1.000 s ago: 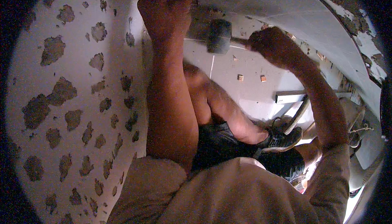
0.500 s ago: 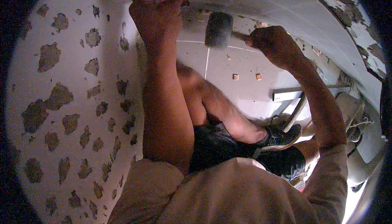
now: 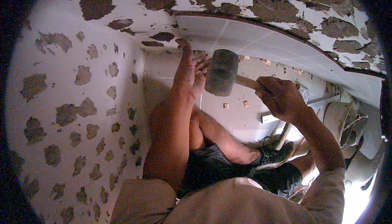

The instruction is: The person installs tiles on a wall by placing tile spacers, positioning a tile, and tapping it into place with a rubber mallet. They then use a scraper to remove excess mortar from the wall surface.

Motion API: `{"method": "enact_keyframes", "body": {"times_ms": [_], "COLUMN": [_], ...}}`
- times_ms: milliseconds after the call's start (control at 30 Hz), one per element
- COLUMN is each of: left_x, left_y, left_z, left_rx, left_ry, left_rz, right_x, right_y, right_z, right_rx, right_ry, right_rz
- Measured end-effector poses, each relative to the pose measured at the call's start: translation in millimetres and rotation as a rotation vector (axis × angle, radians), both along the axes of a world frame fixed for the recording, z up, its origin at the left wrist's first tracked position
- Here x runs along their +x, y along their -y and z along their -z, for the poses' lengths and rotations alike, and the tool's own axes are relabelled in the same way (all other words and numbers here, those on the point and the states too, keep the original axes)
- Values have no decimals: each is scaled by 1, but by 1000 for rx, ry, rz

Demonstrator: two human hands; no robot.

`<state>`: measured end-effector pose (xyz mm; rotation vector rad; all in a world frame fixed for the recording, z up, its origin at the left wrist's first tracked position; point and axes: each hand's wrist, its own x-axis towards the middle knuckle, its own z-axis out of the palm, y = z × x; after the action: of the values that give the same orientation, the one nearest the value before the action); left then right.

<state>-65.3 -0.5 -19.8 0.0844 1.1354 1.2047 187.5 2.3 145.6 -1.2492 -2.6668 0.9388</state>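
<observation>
A rubber mallet [image 3: 221,72] with a dark, thick head and a wooden handle hangs in front of the tiled wall strip. My right hand [image 3: 281,97] is wrapped round the handle's end. Behind the mallet head, my left hand [image 3: 191,71] is raised with its fingers apart and holds nothing. It is beside the left end of the pale tiles [image 3: 241,32], its fingertips partly hidden by the mallet head. I cannot tell whether they touch the tiles.
Grey mortar patches dot the left wall [image 3: 73,114] and the wall above the tiles. Small orange-brown pieces [image 3: 246,104] lie on the floor by a long metal straightedge [image 3: 302,106]. A bucket [image 3: 339,118] stands at the right. My bent leg [image 3: 224,138] is below the mallet.
The view has shifted, showing more wall above the tile edge. My left hand has come down from that top edge and spread its fingers. The mallet remains in my right hand.
</observation>
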Motion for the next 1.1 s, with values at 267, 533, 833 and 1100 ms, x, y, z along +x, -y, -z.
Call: {"method": "enact_keyframes", "body": {"times_ms": [267,533,833,1100], "left_x": [18,19,25,11], "left_y": [-16,-21,-15,-19], "left_z": [-6,20,-13,-5], "left_rx": [302,118,332,588], "left_ry": [440,761,297,-513], "left_rz": [198,22,47,570], "right_x": [-9,-23,-32,-36], "right_y": [-17,-28,-16,-15], "right_z": [-1,18,32,29], "right_rx": [187,333,318,224], "right_ry": [-31,179,169,137], "right_rz": [-101,-312,-219,-182]}}
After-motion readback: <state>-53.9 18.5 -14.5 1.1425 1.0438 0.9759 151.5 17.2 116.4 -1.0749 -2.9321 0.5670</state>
